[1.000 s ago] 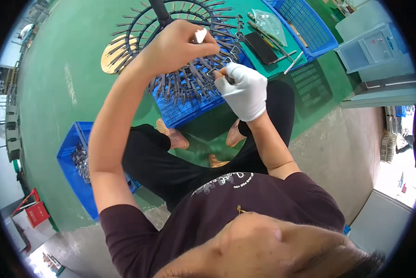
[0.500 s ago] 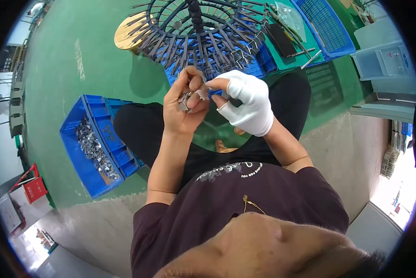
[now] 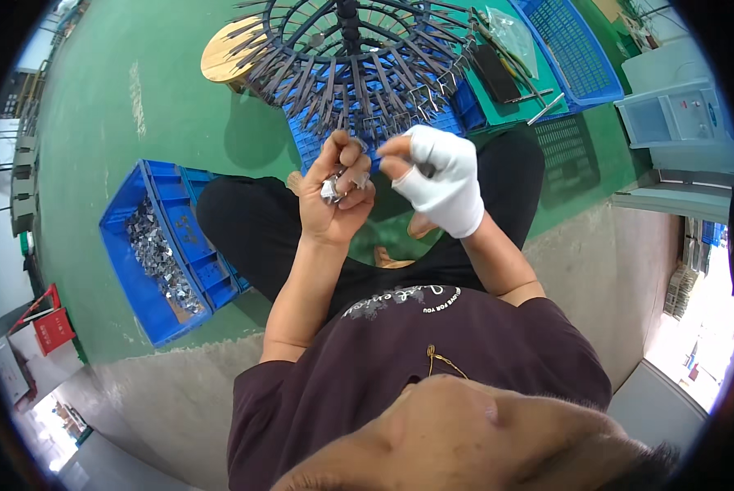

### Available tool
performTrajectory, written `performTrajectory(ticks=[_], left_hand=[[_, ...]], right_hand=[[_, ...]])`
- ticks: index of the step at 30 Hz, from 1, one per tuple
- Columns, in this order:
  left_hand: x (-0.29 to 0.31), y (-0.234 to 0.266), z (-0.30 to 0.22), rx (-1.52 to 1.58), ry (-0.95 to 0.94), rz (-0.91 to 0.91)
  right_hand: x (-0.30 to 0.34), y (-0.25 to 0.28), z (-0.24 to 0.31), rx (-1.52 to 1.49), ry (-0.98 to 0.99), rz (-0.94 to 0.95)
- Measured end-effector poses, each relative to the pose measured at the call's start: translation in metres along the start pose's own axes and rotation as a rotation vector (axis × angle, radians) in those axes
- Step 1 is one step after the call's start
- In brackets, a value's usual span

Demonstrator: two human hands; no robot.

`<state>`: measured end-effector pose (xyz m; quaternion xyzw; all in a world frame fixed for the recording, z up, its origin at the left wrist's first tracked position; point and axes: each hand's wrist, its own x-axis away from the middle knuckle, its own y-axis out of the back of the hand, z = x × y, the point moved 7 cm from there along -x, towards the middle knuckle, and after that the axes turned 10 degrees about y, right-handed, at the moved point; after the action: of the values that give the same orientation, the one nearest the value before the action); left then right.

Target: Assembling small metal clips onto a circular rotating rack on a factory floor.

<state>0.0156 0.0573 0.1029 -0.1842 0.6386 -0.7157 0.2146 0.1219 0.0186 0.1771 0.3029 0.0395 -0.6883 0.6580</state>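
Note:
My left hand (image 3: 337, 192), bare, has its fingers curled around several small shiny metal pieces (image 3: 330, 190). One of them shows in the palm and others sit between the fingers. Close beside it, my right hand (image 3: 442, 176) wears a white glove with cut-off fingertips. Its thumb and forefinger are bent towards each other near the left fingertips; what they pinch, if anything, is too small and blurred to make out. Just beyond both hands stands a round black rack (image 3: 349, 61) with many dark prongs pointing outward. Some prongs on its right side carry thin bent metal pieces.
At my left a blue crate (image 3: 121, 245) holds a heap of small metal pieces (image 3: 161, 254). A round wooden stool (image 3: 228, 53) stands far left. Tools and a dark block (image 3: 495, 74) lie on a green surface at far right, beside a blue basket (image 3: 584, 61).
The right hand has drawn slightly away from the left, and the blue item seen at its fingertips no longer shows clearly. The left hand has shifted a little to the right, still holding the metal pieces.

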Motion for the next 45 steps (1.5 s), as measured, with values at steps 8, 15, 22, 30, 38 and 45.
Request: performTrajectory(ticks=[8,15,22,30,38,45], left_hand=[[0.014,-0.002,-0.009,-0.761,-0.13,-0.074],[0.016,-0.012,-0.002,-0.745,-0.298,-0.168],[0.026,0.003,-0.017,-0.725,-0.303,-0.442],[0.029,-0.005,-0.014,-1.129,-0.284,-0.702],[-0.002,-0.056,-0.025,-1.816,-0.311,-0.642],[-0.079,-0.131,-0.041,-2.605,-0.339,-0.187]], right_hand=[[0.007,-0.003,-0.027,-0.268,-0.209,-0.07],[0.012,-0.007,-0.022,-0.363,-0.234,-0.275],[0.003,0.005,-0.002,0.206,0.075,-0.224],[0.011,0.0,0.007,0.554,0.396,-0.277],[0.02,0.022,-0.032,0.228,-0.193,-0.295],[0.002,0.029,-0.019,0.494,0.086,-0.361]])
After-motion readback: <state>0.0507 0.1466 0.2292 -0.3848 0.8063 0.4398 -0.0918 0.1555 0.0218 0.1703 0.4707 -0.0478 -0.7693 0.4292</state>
